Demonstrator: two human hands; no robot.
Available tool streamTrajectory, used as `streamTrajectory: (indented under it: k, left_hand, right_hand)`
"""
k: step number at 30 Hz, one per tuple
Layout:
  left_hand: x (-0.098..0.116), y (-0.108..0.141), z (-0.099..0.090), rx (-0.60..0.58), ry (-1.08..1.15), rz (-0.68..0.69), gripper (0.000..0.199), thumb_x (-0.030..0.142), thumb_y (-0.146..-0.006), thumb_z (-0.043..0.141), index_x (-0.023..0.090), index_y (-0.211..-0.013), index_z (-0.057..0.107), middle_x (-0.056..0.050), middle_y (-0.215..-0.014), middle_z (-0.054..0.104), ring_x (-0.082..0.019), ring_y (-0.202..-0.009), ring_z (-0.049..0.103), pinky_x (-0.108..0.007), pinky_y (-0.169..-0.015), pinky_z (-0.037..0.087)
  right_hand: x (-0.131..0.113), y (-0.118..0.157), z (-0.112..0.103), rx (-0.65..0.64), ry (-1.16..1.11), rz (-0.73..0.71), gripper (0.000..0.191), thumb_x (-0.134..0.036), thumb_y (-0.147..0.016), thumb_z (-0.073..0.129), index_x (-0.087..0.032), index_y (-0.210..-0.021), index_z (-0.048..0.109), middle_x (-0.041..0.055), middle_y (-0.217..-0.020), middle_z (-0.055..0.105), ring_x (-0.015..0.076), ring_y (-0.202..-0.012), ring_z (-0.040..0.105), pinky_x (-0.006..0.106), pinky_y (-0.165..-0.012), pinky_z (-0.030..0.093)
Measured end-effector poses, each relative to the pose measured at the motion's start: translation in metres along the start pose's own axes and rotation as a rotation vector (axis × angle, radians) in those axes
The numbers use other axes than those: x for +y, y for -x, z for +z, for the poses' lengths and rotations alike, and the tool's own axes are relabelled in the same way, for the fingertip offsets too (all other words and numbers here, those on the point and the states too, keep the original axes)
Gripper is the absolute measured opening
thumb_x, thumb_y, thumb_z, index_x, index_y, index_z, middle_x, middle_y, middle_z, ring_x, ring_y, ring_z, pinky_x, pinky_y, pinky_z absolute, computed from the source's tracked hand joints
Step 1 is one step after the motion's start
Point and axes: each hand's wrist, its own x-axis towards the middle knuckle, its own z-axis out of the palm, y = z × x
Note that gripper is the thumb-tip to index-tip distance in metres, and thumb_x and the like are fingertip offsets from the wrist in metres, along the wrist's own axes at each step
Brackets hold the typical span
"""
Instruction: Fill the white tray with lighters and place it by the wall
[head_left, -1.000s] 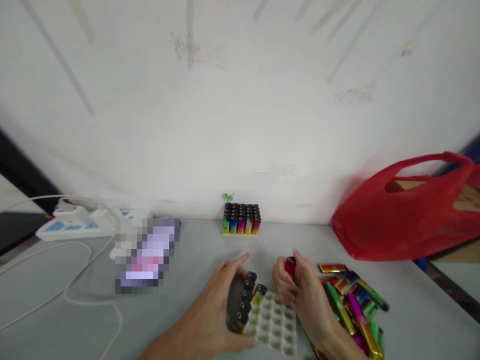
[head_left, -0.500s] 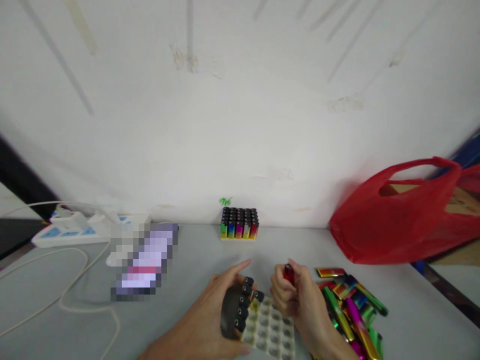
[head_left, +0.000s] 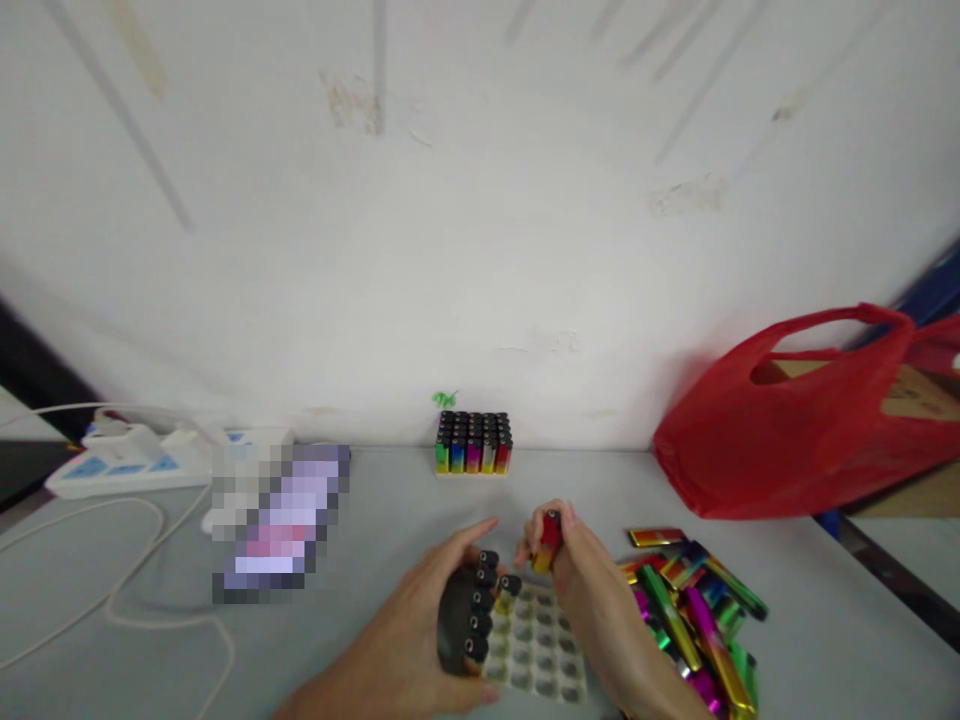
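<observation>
a pale, scuffed wall (head_left: pixel 480 230) fills most of your view, and the grey tabletop (head_left: pixel 382 480) runs along its foot. over at your right sits the red bag (head_left: pixel 772 440), with brown cardboard (head_left: pixel 919 395) showing through its opening. on your left, the white power strip (head_left: pixel 127 470) lies near the wall with plugs and pale cables, and a pixelated phone-like slab (head_left: pixel 285 520) lies just beside it.

your left hand (head_left: pixel 412 625) is spread in a wide curve, thumb and forefinger well apart, around a dark rounded piece (head_left: pixel 454 620) and a line of five black-topped lighters (head_left: pixel 480 600). your right hand (head_left: pixel 592 580) is closed, pinching the red-and-yellow lighter (head_left: pixel 547 542) between thumb and fingers, black top up, above the far edge of the tray.

shiny coloured pieces (head_left: pixel 701 610) lie in a loose heap beside your right forearm, in green, magenta, gold, blue and red. the pale tray (head_left: pixel 536 645) is between your hands, its round pockets mostly bare; a single lighter (head_left: pixel 508 590) stands in it next to the line of five. farther off, near the wall, a packed block of lighters (head_left: pixel 474 445) stands upright in rows. the smallest thing is a green scribble (head_left: pixel 445 399) just above that block.
</observation>
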Motion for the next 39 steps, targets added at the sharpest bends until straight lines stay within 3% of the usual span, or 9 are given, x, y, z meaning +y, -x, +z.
streamTrajectory:
  k: [6, 12, 17, 21, 27, 39]
  left_hand:
    - [0.004, 0.002, -0.001, 0.005, -0.009, -0.017, 0.135, 0.013, -0.054, 0.104, 0.037, -0.170, 0.039, -0.011, -0.164, 0.059, -0.042, -0.148, 0.057, -0.060, -0.129, 0.041]
    - [-0.003, 0.000, 0.001, 0.010, -0.014, 0.019, 0.134, 0.016, -0.052, 0.105, 0.036, -0.168, 0.041, -0.012, -0.170, 0.053, -0.043, -0.152, 0.053, -0.062, -0.131, 0.038]
    - [0.000, -0.002, 0.001, 0.012, -0.032, 0.006, 0.133, 0.013, -0.052, 0.105, 0.032, -0.167, 0.042, -0.012, -0.171, 0.052, -0.042, -0.155, 0.051, -0.059, -0.133, 0.036]
    - [0.007, -0.001, -0.001, -0.006, -0.018, -0.003, 0.133, 0.011, -0.052, 0.104, 0.032, -0.167, 0.041, -0.013, -0.169, 0.054, -0.041, -0.153, 0.053, -0.058, -0.132, 0.038]
    - [0.007, 0.002, -0.001, 0.006, -0.031, -0.035, 0.131, 0.015, -0.055, 0.104, 0.036, -0.168, 0.041, -0.010, -0.164, 0.059, -0.041, -0.148, 0.057, -0.058, -0.129, 0.042]
    - [0.009, 0.001, -0.002, -0.001, -0.068, -0.046, 0.131, 0.017, -0.054, 0.103, 0.033, -0.168, 0.042, -0.012, -0.168, 0.054, -0.043, -0.150, 0.054, -0.058, -0.130, 0.040]
  right_hand:
    - [0.001, 0.009, 0.011, -0.055, -0.056, 0.062, 0.048, -0.072, -0.100, 0.066, -0.025, -0.096, 0.071, 0.0049, -0.095, 0.059, 0.0251, -0.092, 0.054, 0.038, -0.090, 0.047]
    - [-0.004, 0.014, 0.004, -0.142, 0.262, 0.059, 0.048, -0.067, -0.111, 0.049, -0.026, -0.107, 0.073, 0.0056, -0.108, 0.064, 0.0256, -0.103, 0.053, 0.036, -0.095, 0.044]
    - [-0.018, 0.017, 0.001, -0.181, 0.493, 0.031, 0.046, -0.063, -0.114, 0.045, -0.027, -0.112, 0.074, 0.0059, -0.115, 0.068, 0.0276, -0.112, 0.060, 0.037, -0.101, 0.043]
    - [-0.025, 0.016, 0.005, -0.197, 0.537, -0.035, 0.034, -0.056, -0.114, 0.052, -0.028, -0.118, 0.071, 0.0043, -0.113, 0.070, 0.0256, -0.110, 0.064, 0.035, -0.099, 0.046]
    - [-0.027, 0.014, 0.002, -0.180, 0.612, -0.090, 0.029, -0.051, -0.112, 0.061, -0.024, -0.106, 0.070, 0.0022, -0.101, 0.071, 0.0220, -0.097, 0.066, 0.031, -0.088, 0.048]
    - [-0.031, 0.015, 0.003, -0.209, 0.836, -0.209, 0.016, -0.037, -0.113, 0.063, -0.026, -0.108, 0.073, -0.0010, -0.105, 0.076, 0.0185, -0.099, 0.071, 0.026, -0.091, 0.050]
